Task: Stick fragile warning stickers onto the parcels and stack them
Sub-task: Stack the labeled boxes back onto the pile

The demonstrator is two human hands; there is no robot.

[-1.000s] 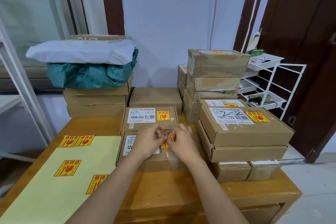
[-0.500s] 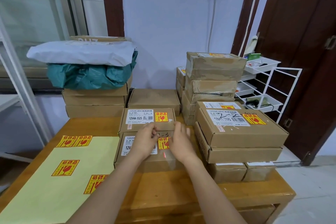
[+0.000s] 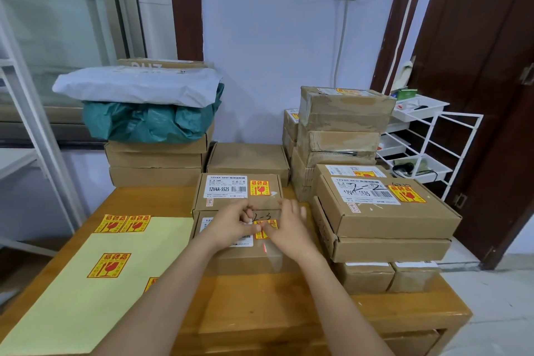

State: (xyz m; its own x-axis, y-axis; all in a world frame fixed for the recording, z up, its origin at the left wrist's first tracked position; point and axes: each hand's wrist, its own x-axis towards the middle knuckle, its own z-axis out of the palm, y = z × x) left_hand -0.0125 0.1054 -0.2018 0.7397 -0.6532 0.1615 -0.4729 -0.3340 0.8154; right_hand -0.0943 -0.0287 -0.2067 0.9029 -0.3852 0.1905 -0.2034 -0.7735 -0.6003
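A flat cardboard parcel (image 3: 241, 259) lies on the wooden table (image 3: 260, 315) straight ahead of me. A yellow and red fragile sticker (image 3: 273, 224) is on its top, next to a white label, and my hands partly cover it. My left hand (image 3: 231, 227) has loosely curled fingers, and its thumb tip presses the sticker's left edge. My right hand (image 3: 289, 230) rests on the sticker's right side with fingers spread and thumb down. Just behind lies a second parcel (image 3: 237, 205) bearing its own sticker (image 3: 259, 187).
A pale yellow sticker sheet (image 3: 86, 298) with several stickers lies at the left of the table. Stickered parcels are stacked at the right (image 3: 390, 220), with a taller stack (image 3: 341, 124) behind. Boxes topped with bagged parcels (image 3: 150, 121) stand back left. A white rack (image 3: 427, 153) is at the far right.
A second ago both hands held the sticker just above the near parcel. They then laid it flat, and now the thumbs press it while the right fingers lift and spread.
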